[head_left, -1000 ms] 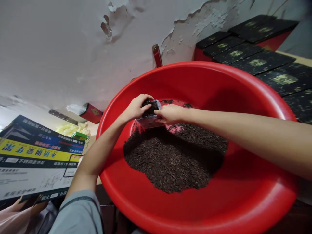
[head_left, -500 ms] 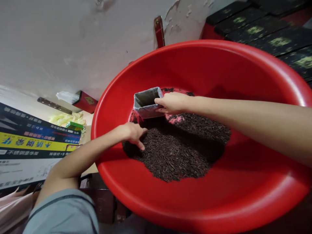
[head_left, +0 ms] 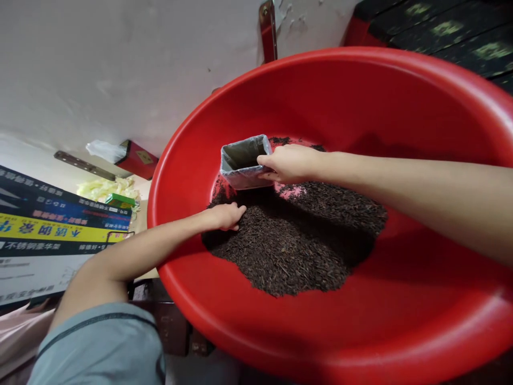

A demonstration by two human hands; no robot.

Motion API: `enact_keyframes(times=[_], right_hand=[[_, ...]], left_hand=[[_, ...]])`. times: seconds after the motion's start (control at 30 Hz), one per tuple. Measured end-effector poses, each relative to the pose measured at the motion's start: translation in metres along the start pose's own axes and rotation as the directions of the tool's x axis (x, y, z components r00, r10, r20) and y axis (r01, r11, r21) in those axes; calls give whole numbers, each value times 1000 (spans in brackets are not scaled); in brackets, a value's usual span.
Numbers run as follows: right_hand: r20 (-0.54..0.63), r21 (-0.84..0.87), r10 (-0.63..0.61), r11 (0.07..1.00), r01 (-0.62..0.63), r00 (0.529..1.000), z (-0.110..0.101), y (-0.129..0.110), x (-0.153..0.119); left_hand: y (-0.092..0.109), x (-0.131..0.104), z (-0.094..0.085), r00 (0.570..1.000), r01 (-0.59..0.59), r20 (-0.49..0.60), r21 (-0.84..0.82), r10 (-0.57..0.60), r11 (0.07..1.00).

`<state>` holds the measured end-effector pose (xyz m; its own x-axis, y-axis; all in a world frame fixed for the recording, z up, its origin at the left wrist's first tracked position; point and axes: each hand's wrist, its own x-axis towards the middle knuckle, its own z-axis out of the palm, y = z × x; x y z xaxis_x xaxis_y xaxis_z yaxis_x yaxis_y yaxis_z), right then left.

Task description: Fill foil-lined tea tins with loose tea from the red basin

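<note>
A wide red plastic basin (head_left: 404,326) holds a heap of dark brown dried tea leaves (head_left: 284,248). My right hand (head_left: 290,163) grips the near right side of a rectangular box lined with clear plastic (head_left: 244,179). The box is tilted over the back left of the heap, its mouth facing up. Just below it, at the heap's left edge, my left hand (head_left: 227,216) is closed against the leaves. Its fingers are curled down, so its palm and most of what it holds are hidden.
Red and black boxes (head_left: 444,32) with gold marks stand at the back right. On the left are a printed carton (head_left: 60,230), a red box with plastic in its mouth (head_left: 138,160) and a small green box (head_left: 120,200). Behind the basin rises a pale wall (head_left: 120,59).
My left hand has gone from spread fingers to closed ones at the leaves. The view has shifted slightly; my right hand keeps the box over the heap.
</note>
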<state>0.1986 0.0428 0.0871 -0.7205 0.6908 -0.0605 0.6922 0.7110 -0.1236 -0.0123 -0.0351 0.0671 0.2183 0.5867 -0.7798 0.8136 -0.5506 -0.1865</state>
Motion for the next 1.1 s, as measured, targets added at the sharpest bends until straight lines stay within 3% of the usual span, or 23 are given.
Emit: enact_keyframes(times=[0.13,0.3,0.47,0.63,0.77,0.9,1.03,1.1], right_hand=[[-16,-12,-11,1000,11,1000,0,0,0],[-32,-7,-41,999,41,999,-1,-1,1],[-11,27,-60,998,60,998,-8,-1,-2],[-13,68,-31,997,32,999,-9,-2,-5],[-17,77,-50,996,51,999,-8,-1,-3],[0,65,-52,996,52,999,-11,-1,-4],[5,71,-66,995,66,998,-13,-2,-6],[2,53,-71,996,71,997,-13,-2,-7]], left_hand=[[-12,-10,-17,991,-130,38,-36,131,991],[-33,-58,-64,968,-252,-51,-242,247,937],[-48,-91,-117,963,-206,-233,-301,137,931],[-54,-75,-148,925,-117,-381,-255,12,960],[-63,-50,-156,844,-192,-532,-177,70,965],[-69,-41,-154,754,-312,-641,-155,145,937],[-71,-42,-138,715,-389,-698,-364,28,846],[-76,-37,-121,646,-390,-756,-447,-107,805]])
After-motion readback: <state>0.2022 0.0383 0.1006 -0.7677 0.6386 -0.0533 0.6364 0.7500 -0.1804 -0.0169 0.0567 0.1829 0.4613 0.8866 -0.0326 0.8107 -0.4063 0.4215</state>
